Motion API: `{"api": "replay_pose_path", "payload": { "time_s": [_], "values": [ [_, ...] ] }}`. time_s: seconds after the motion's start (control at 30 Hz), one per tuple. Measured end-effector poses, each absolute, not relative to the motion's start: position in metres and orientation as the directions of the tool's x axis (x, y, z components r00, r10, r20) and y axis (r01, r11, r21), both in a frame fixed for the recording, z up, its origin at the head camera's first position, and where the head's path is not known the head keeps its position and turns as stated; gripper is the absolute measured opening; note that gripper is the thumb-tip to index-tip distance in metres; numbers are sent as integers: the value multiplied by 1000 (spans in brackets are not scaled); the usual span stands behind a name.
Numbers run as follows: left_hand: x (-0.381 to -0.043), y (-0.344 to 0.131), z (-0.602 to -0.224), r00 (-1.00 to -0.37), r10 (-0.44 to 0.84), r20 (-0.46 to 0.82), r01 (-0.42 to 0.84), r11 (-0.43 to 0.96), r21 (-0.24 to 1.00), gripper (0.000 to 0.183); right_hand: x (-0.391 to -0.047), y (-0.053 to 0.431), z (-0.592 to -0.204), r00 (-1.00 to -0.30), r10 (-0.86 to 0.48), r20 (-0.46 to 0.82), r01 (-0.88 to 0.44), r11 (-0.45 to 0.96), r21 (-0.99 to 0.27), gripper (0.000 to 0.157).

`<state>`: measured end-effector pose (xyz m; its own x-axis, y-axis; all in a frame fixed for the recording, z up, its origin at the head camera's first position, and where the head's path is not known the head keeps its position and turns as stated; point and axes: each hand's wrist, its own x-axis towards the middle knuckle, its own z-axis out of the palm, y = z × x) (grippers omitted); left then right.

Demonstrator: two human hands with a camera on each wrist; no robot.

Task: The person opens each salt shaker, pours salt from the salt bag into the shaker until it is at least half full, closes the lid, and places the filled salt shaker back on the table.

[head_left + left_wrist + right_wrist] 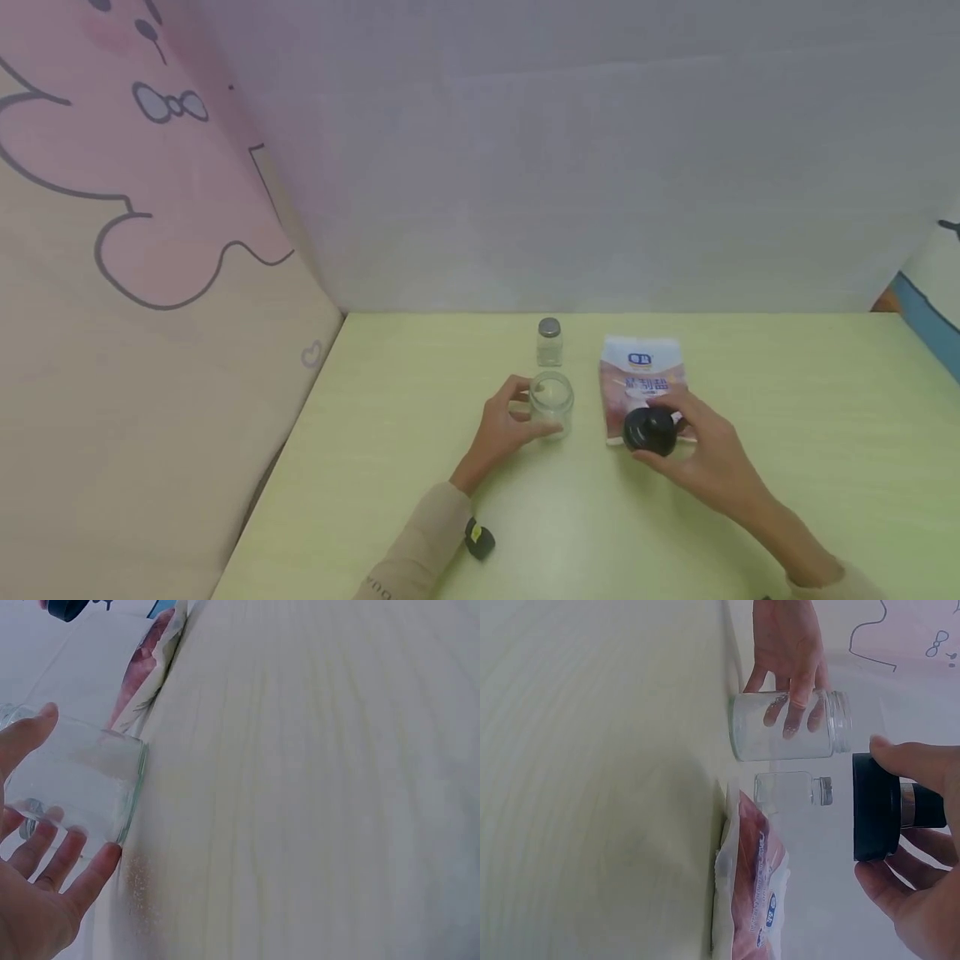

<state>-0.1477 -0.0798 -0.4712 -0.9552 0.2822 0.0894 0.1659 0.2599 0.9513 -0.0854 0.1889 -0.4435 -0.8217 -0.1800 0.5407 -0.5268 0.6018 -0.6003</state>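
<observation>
Find jar (553, 403) upright on table (810, 433), clasped round its side by left hand (507, 427). Treat as probably stiff, slick, breakable; hold by the body. Note lid (648, 432) gripped at rim by right hand (716, 462), near bag (633, 375); beyond jar, bottle (550, 346).

- Left hand (45, 900), bare; enters at left edge, thumb on one side of the jar, fingers spread on the other, gripping it.
- Glass jar (82, 776), clear, rounded wall, thick greenish base edge; lies sideways in frame, base towards the tabletop, mouth end cut by left edge.
- Small grey item (34, 807), shiny, seen beside the fingers; mostly hidden, kind indistinct.
- Bag (142, 664), pinkish red and white, crinkled; near the jar's base, along the tabletop's border.
- Dark object (66, 607), round-edged; upper left corner, cropped, apart from the jar.
- Tabletop (300, 780), pale, wood-grained; fills centre and right.
- Brownish patch, white-speckled; on tabletop near the fingertips.
</observation>
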Motion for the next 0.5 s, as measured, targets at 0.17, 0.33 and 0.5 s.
{"api": "replay_pose_path", "payload": {
  "time_s": [0.17, 0.33, 0.5],
  "values": [
    [-148, -79, -473, -949, 294, 112, 187, 238, 953, 55, -80, 196, -448, -819, -170, 548, -520, 625, -583, 65],
    [-147, -78, -475, -948, 298, 116, 188, 228, 955, 55, -74, 205, -453, -827, -160, 540, -496, 660, -564, 65],
    [-157, -78, -501, -951, 285, 118, 190, 240, 952, 58, -69, 215, -459, -830, -159, 535, -492, 661, -566, 68]
  ]
}}
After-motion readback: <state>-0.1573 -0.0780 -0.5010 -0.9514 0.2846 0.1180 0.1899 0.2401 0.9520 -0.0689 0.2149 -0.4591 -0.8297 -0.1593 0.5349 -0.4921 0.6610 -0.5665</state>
